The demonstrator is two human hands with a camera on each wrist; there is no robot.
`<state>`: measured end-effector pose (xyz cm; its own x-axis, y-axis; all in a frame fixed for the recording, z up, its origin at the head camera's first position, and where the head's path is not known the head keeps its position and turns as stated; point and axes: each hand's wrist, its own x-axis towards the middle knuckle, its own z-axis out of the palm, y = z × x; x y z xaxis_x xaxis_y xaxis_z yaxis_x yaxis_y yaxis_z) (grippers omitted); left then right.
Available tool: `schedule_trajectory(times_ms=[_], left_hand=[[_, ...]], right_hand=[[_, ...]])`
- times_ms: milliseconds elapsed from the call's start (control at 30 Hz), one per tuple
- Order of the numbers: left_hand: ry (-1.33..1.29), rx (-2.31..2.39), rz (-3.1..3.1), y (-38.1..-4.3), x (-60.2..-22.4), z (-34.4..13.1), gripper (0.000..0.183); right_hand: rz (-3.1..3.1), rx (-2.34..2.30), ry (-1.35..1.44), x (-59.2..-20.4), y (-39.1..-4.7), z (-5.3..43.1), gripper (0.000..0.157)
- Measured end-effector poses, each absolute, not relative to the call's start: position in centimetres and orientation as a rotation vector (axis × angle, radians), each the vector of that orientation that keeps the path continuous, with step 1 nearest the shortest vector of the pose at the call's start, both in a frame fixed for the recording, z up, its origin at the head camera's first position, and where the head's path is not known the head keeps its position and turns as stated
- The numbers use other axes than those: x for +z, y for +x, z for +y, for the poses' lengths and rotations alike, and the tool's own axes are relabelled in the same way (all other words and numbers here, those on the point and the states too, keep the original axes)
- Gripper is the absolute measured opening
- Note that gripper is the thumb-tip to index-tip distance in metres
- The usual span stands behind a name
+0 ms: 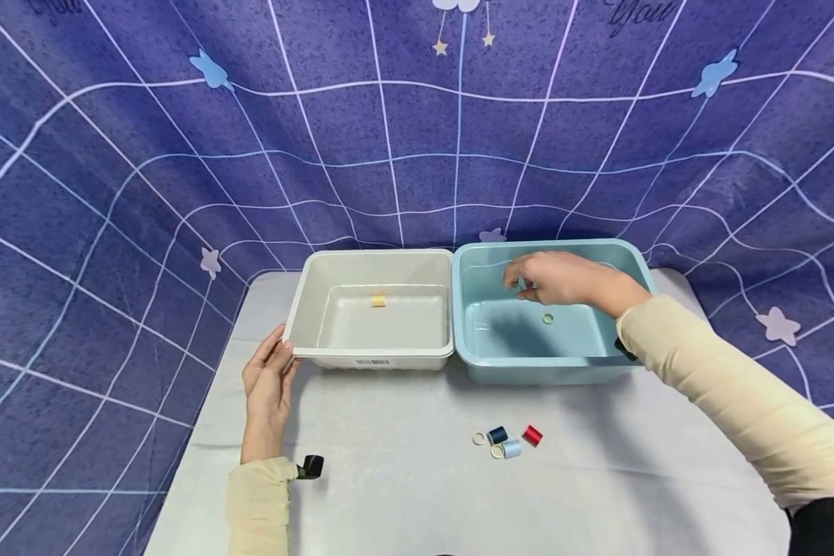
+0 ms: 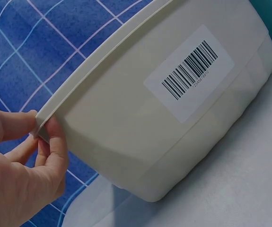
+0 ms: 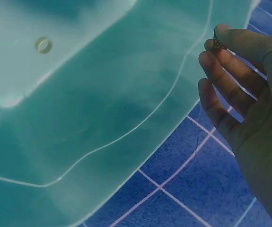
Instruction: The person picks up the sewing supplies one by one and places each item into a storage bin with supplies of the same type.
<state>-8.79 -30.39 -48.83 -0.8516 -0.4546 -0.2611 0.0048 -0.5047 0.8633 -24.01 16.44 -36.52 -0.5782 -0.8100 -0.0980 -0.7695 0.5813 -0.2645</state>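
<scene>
My left hand (image 1: pixel 267 378) grips the near left corner of the white plastic bin (image 2: pixel 117 104), thumb on the rim and fingers beneath it. A yellow thread spool (image 1: pixel 378 300) lies inside that bin. Above the teal bin (image 1: pixel 552 373), my right hand (image 1: pixel 552 278) pinches a small brownish textured piece (image 3: pixel 218 43) between thumb and fingertip; the fingers hide most of it, so its full shape is unclear. On the teal bin's floor rests a pale ring (image 3: pixel 43 45).
On the table in front of the bins lie a navy spool (image 1: pixel 497 435), a light blue spool (image 1: pixel 511 449), a red spool (image 1: pixel 532 435) and two cream rings, one ring (image 1: pixel 479 439) left of the spools. A purple patterned curtain (image 1: pixel 417 177) hangs behind.
</scene>
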Motion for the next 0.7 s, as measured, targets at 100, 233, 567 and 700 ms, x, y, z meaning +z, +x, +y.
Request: schedule_trajectory(times_ms=[100, 233, 567, 700], left_hand=[[0.678, -2.419, -1.39, -8.8, -48.9, -30.5, 0.053], [0.681, -2.419, -1.383, -8.9, -48.9, -30.5, 0.053], [0.694, -2.425, -1.38, -8.9, -49.0, -30.6, 0.053], [0.684, -2.428, -1.371, -8.7, -49.0, -30.7, 0.053]], right_hand=[[2.584, -0.222, -1.359, -36.7, -24.5, 16.2, 0.021], [2.569, -0.192, -1.389, -37.2, -25.3, 15.9, 0.02], [2.544, -0.041, -1.523, -39.7, -27.5, 15.5, 0.018], [2.536, -0.032, -1.553, -40.6, -28.1, 15.2, 0.017]])
